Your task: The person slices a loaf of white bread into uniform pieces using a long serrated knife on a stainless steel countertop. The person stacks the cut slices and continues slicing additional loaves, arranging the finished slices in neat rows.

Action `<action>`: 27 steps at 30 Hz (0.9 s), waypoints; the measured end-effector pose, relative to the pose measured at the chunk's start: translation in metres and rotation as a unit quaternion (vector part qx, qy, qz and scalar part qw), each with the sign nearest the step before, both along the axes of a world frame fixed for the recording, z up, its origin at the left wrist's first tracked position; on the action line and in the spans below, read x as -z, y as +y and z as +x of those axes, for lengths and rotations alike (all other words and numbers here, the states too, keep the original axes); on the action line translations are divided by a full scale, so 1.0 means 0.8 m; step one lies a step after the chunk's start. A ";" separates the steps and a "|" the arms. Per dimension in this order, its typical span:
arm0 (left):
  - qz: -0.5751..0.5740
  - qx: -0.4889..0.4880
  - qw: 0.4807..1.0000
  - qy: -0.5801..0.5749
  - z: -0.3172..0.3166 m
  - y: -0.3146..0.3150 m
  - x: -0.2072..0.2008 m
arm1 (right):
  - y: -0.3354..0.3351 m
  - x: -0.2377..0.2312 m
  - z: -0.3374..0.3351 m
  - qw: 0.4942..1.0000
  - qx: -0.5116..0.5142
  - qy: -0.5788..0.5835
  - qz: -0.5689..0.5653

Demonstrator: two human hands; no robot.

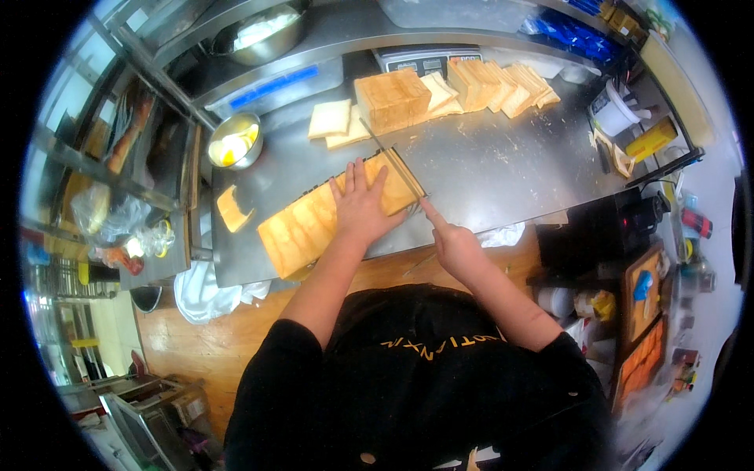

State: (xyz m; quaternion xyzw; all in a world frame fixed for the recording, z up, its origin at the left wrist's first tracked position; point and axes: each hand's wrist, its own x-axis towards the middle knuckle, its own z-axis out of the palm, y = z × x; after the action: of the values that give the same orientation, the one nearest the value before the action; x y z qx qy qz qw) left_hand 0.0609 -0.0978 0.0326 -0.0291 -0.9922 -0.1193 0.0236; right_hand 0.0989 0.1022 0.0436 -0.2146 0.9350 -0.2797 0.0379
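Note:
A long golden-crusted bread loaf [294, 226] lies slantwise near the counter's front edge. My left hand [361, 206] rests flat on top of it, fingers spread. At the loaf's right end is a long thin bread knife [380, 140], its blade running away from me across the loaf. My right hand [459, 250] is closed at the near end of the knife, index finger stretched forward; the handle is mostly hidden. A dark, notched edge shows along the loaf's far side. Just beyond stands a shorter block of bread [393, 98], with loose slices [330, 119] beside it.
Sliced bread [503, 86] leans in a row at the back of the metal counter [487, 173]. A metal bowl [236, 141] with yellow and white contents and a crust piece [234, 210] are at left. A white bucket [613, 110] stands at right; a shelf overhangs the back.

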 end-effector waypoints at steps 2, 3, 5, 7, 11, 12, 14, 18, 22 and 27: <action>-0.002 -0.002 1.000 -0.005 0.000 0.000 -0.001 | 0.000 -0.004 0.000 1.000 0.001 -0.006 0.004; -0.004 -0.003 1.000 -0.007 0.000 0.000 -0.001 | 0.001 -0.005 0.001 1.000 0.000 -0.008 0.007; -0.003 -0.004 1.000 -0.008 0.000 0.001 -0.002 | 0.002 -0.010 0.003 1.000 0.001 -0.019 0.016; -0.004 -0.003 1.000 -0.011 -0.001 0.000 -0.002 | 0.008 -0.016 0.008 0.999 0.002 -0.038 0.029; -0.006 -0.002 1.000 -0.016 0.000 0.001 -0.003 | 0.015 -0.030 0.017 0.996 0.004 -0.067 0.061; -0.008 -0.002 1.000 -0.016 0.000 0.001 -0.003 | 0.015 -0.032 0.018 0.996 0.007 -0.076 0.049; -0.008 0.001 1.000 -0.008 0.000 0.001 -0.001 | 0.013 -0.031 0.016 0.996 0.008 -0.085 0.030; -0.013 0.001 1.000 -0.013 0.000 0.000 -0.004 | -0.009 -0.008 -0.011 0.999 0.006 -0.042 0.031; 0.004 0.003 1.000 0.012 0.000 0.001 0.002 | -0.002 -0.004 -0.003 0.999 0.009 -0.033 0.015; 0.004 0.001 1.000 0.022 0.001 0.001 0.004 | 0.038 0.005 0.046 0.996 0.010 -0.080 0.037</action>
State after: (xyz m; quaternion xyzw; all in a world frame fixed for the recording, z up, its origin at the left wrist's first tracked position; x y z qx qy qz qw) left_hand 0.0614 -0.0970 0.0290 -0.0322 -0.9910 -0.1221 0.0455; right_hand 0.1360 0.1326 0.0397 -0.1811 0.9408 -0.2613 0.1174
